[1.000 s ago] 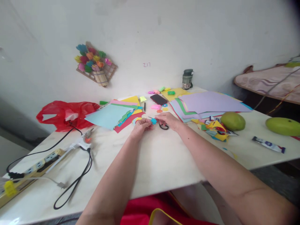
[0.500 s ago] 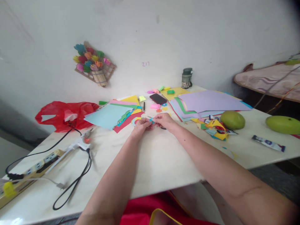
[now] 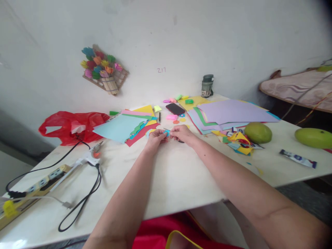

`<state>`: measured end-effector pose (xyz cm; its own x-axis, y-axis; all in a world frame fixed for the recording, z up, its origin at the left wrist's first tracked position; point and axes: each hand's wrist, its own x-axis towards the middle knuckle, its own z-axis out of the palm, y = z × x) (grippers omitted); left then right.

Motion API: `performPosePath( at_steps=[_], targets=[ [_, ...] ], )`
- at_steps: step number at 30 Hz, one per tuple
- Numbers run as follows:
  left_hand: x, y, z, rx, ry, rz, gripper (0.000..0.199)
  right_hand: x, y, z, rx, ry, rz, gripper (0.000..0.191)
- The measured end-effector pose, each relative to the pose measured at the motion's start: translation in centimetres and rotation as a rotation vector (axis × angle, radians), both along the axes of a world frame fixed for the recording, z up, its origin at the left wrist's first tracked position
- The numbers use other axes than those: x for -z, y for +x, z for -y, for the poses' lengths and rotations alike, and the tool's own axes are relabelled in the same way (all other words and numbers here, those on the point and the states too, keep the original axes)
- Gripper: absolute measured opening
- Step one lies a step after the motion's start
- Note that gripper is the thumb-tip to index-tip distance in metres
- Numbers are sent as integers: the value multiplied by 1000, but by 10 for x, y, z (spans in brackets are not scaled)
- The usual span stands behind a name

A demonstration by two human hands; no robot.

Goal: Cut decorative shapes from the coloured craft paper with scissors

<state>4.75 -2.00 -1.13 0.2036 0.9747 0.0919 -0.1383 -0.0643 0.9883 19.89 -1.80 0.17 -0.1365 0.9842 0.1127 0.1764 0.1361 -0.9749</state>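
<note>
My left hand [image 3: 156, 137] pinches a small light-blue paper piece [image 3: 166, 132] at the middle of the table. From the other side, my right hand [image 3: 181, 133] has its fingertips closed on the same piece. A dark curved thing [image 3: 181, 141] shows just under my right hand, too small to name. Beyond my fingers lie small cut paper shapes, among them an orange one [image 3: 176, 122] and a blue one [image 3: 182, 115]. A pink highlighter-like block [image 3: 171, 117] and a black phone [image 3: 175, 109] are farther back.
Coloured paper sheets [image 3: 116, 127] lie to the left, more sheets [image 3: 233, 111] to the right. Paper scraps [image 3: 240, 141], green mangoes [image 3: 258, 132] and a tube [image 3: 297, 158] are at right. A red bag [image 3: 75, 126], glue gun [image 3: 92, 157] and power strip [image 3: 38, 188] are at left.
The blue paper piece has turned slightly between my fingertips and shows a little more. My hands stay in nearly the same place; the view has shifted very slightly.
</note>
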Motion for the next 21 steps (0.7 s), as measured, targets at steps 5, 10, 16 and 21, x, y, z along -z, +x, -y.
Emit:
performPosePath(
  at_steps=[5, 10, 16, 21],
  targets=[
    [1, -1, -2, -36, 6, 42, 29, -3, 6, -1, 100, 152, 322, 11],
    [0, -3, -4, -33, -21, 105, 31, -16, 17, 5, 289, 328, 956, 25],
    [-1, -3, -3, -28, -42, 162, 29, -24, 13, 18, 131, 235, 1280, 36],
    [-1, -4, -2, -15, -40, 161, 29, -21, 15, 17, 151, 247, 1326, 35]
  ],
)
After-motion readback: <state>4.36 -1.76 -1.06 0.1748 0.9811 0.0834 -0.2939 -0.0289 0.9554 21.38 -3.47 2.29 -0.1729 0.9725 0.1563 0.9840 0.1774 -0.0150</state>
